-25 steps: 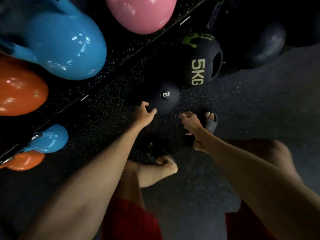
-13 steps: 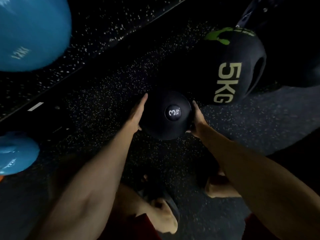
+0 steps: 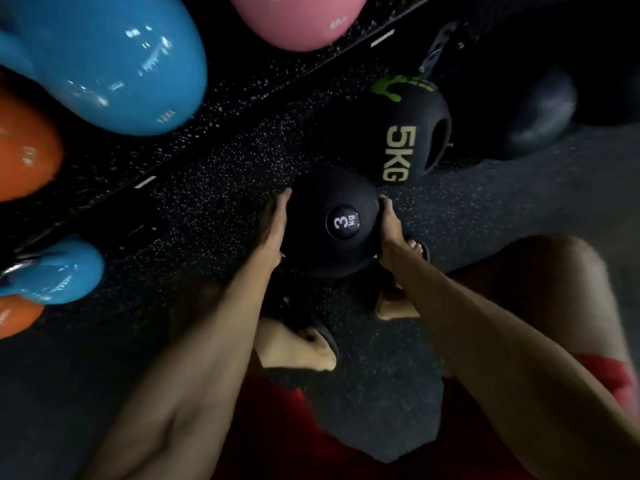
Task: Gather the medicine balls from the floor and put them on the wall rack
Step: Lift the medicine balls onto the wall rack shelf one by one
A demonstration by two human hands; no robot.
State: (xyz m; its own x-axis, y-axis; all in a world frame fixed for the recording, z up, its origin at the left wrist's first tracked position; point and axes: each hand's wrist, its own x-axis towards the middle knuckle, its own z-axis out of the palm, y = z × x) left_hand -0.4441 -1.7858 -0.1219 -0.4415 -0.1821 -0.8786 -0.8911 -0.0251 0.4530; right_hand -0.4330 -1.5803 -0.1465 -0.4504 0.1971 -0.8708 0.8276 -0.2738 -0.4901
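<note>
The left hand (image 3: 275,232) lies flat, fingers (image 3: 281,209) straight, against 1 side of the 3 kg ball (image 3: 332,223); the right hand (image 3: 389,233) presses the opposite side, its fingers hidden, so their curl I cannot tell. The ball looks clear of the floor (image 3: 225,188), near the 5KG ball (image 3: 408,143). Squeezed only between 2 palms, it could slip and land on the foot (image 3: 416,247) below.

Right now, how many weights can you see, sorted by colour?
Blue kettlebells: 2
Orange kettlebells: 2
Pink kettlebell: 1
Black balls: 3 (3 kg medicine ball, 5 kg medicine ball, blurred dark ball far right)
Total: 8
</note>
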